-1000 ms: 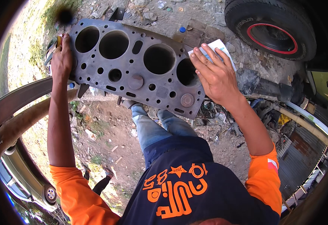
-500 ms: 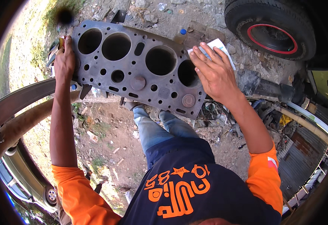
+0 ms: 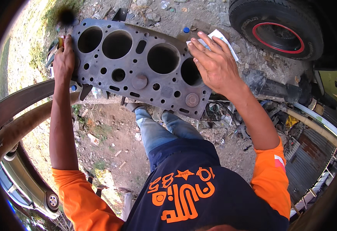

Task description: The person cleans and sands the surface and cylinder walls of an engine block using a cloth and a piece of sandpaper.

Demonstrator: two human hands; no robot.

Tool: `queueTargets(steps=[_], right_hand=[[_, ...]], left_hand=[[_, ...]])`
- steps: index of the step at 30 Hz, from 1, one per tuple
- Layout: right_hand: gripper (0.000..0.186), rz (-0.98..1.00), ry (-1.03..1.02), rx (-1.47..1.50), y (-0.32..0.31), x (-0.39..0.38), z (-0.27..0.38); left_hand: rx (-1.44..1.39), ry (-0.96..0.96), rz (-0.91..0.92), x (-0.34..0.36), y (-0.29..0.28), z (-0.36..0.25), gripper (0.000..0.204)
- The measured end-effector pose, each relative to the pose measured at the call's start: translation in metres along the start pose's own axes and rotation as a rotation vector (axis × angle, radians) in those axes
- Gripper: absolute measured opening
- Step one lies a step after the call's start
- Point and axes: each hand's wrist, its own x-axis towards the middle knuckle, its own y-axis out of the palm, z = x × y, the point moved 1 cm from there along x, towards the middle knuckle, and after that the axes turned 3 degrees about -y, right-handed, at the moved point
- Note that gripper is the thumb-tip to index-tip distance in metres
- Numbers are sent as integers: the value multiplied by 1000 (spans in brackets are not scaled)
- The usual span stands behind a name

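A grey metal engine block [image 3: 99,63] with several large round bores lies across the upper middle, its flat face up. My left hand [image 3: 64,61] is wrapped around its left end, with some fingers hidden past the edge. A small yellow and red thing [image 3: 61,41] shows beside those fingers; I cannot tell whether the hand touches it. At the block's right end, my right hand [image 3: 217,67] lies with fingers stretched out over a white sheet [image 3: 233,46] with faint blue marks. Part of the sheet sticks out past the fingers. Two round plugs [image 3: 192,100] sit in the near part of the face.
A tyre with a red-rimmed wheel [image 3: 278,32] stands at the upper right. A blue cap [image 3: 186,30] shows behind the block. Curved beams [image 3: 26,102] run in from the left. Loose metal parts [image 3: 218,109] lie right of the block. A parked car [image 3: 27,184] is at lower left.
My right hand and the white sheet have slid slightly left and away from me over the block. The whole view has shifted a little; my left hand keeps its place on the block.
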Motion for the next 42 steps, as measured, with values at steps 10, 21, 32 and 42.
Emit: queueTargets(steps=[10, 21, 32, 42], right_hand=[[42, -10, -33, 21, 3, -14, -10], [44, 14, -33, 22, 1, -33, -16], [38, 17, -29, 21, -5, -35, -19], [44, -11, -62, 83, 1, -22, -24]], left_hand=[[-16, 7, -10, 3, 4, 4, 108], [-47, 1, -40, 4, 6, 6, 108], [-43, 34, -46, 7, 11, 8, 109], [-21, 3, 5, 8, 4, 4, 108]])
